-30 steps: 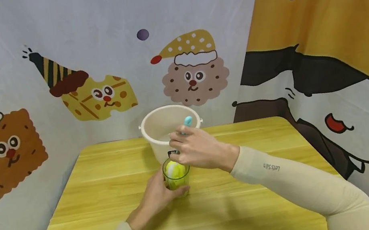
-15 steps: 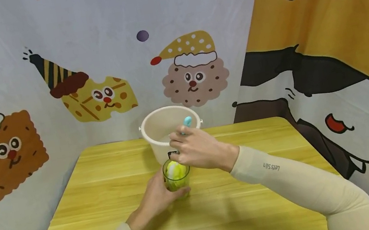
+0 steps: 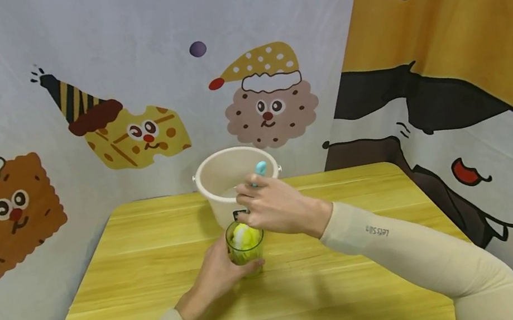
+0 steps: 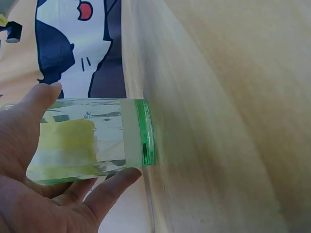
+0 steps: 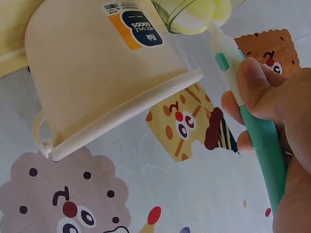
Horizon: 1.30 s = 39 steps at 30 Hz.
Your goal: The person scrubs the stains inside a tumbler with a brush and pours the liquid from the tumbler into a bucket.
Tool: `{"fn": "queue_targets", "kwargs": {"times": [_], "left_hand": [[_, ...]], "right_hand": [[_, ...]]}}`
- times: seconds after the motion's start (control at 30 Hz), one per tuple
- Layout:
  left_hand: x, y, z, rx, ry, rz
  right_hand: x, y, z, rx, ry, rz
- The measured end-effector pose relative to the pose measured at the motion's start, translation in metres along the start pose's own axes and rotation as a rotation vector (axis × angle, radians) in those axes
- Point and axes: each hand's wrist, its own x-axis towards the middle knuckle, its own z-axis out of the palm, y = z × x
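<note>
A clear glass (image 3: 247, 256) with a green base (image 4: 147, 133) stands in my left hand (image 3: 218, 268), base right at the tabletop; thumb and fingers curl round its sides. Inside it sits the yellow-and-white sponge head (image 5: 197, 13) of a sponge cup brush, showing through the wall in the left wrist view. My right hand (image 3: 276, 206) grips the brush's teal and white handle (image 5: 267, 145) above the rim, thumb pressed along it. The teal end of the handle sticks up past the knuckles in the head view. The lowest part of the sponge lies about midway down the glass.
Just behind the glass, a cream bucket (image 3: 217, 203) with a label (image 5: 138, 26) stands on the wooden table (image 3: 358, 279). Its rim comes close to the right hand. Cartoon-printed cloth (image 3: 140, 43) hangs behind the table and on the right.
</note>
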Motion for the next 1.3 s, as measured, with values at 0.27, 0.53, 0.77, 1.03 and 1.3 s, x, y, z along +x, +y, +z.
{"fn": "queue_targets", "kwargs": {"times": [0.27, 0.53, 0.77, 1.03, 1.3], "left_hand": [[0.0007, 0.0006, -0.0005, 0.011, 0.006, -0.008], [0.0006, -0.0020, -0.0001, 0.003, 0.002, -0.005], [0.0006, -0.0023, -0.0005, 0.014, 0.004, -0.005], [0.0013, -0.0001, -0.0008, 0.027, 0.007, -0.009], [0.0010, 0.0011, -0.0016, 0.040, 0.006, -0.002]], "right_hand": [[-0.0009, 0.0006, -0.0007, 0.002, -0.007, -0.001], [-0.0032, -0.0011, -0.0009, 0.005, -0.011, 0.004], [-0.0040, -0.0018, -0.0023, 0.021, -0.026, 0.012], [-0.0048, -0.0006, -0.0038, 0.021, -0.034, 0.011], [-0.0054, -0.0007, -0.0050, 0.030, -0.027, 0.007]]}}
